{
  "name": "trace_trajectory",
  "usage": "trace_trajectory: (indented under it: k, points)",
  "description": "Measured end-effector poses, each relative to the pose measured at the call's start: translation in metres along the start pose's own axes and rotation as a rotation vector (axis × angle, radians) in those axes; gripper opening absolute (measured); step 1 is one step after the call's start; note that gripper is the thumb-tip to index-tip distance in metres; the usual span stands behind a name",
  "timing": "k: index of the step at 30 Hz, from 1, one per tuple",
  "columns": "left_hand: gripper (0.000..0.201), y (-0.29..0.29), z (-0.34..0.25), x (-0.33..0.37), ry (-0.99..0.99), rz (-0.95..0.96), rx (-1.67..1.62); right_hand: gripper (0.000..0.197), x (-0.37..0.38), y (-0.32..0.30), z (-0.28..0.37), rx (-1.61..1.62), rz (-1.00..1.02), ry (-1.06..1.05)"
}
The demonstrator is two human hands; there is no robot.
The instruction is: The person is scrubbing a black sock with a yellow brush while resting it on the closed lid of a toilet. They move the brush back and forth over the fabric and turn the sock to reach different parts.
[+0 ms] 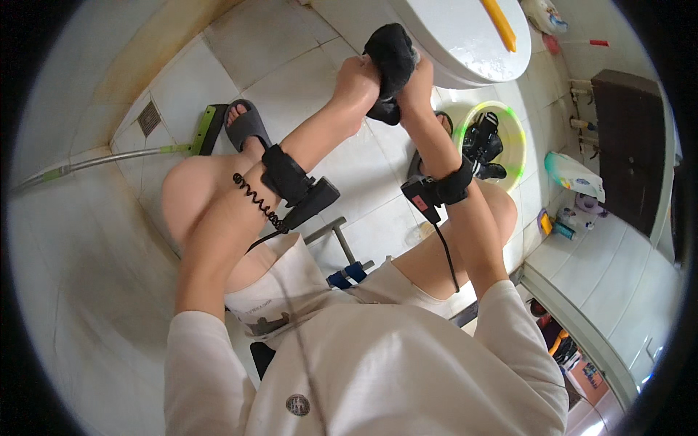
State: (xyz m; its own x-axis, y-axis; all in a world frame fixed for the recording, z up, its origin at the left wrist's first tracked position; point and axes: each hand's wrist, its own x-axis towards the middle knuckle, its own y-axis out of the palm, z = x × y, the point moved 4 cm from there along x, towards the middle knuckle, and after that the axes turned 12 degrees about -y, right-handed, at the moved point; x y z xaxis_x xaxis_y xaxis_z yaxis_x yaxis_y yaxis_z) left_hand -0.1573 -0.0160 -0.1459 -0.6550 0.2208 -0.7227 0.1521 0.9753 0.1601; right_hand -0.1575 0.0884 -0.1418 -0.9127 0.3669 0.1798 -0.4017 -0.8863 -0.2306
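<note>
My left hand and my right hand are close together in front of me, both closed on a bunched black sock. Part of the sock bulges up above the hands, and another part hangs below between them. Most of my fingers are hidden behind the cloth. To the right of my right hand, a pale basin with a bright green-yellow rim stands on the floor. Dark socks with white stripes lie in it. A black device is strapped to each of my forearms.
Just beyond my hands is a wet, white rounded lid with a yellow bar on it. A green-headed floor squeegee leans in from the left, near my slippered left foot. At the right are a dark cabinet and several bottles.
</note>
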Motion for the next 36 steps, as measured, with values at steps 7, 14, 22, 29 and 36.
trace_trajectory:
  k: [7,14,22,29,36]
  points:
    - [0.030,-0.015,-0.005,0.004,-0.058,0.081,-0.239,0.018,0.004,-0.011,0.045,-0.089,-0.019,-0.481]
    - [0.042,-0.008,-0.003,0.000,-0.155,0.237,-0.384,0.023,-0.005,-0.010,0.058,-0.227,0.298,-0.520]
    - [0.051,-0.009,-0.019,-0.004,0.242,0.264,-0.053,0.014,0.000,-0.025,0.021,0.038,0.462,-0.060]
    - [0.023,-0.028,-0.016,0.013,0.239,0.124,0.093,0.010,0.001,-0.053,0.039,0.276,0.355,0.102]
    - [0.031,-0.020,-0.015,-0.004,0.277,0.089,0.169,0.014,0.007,-0.070,0.038,0.053,0.232,-0.073]
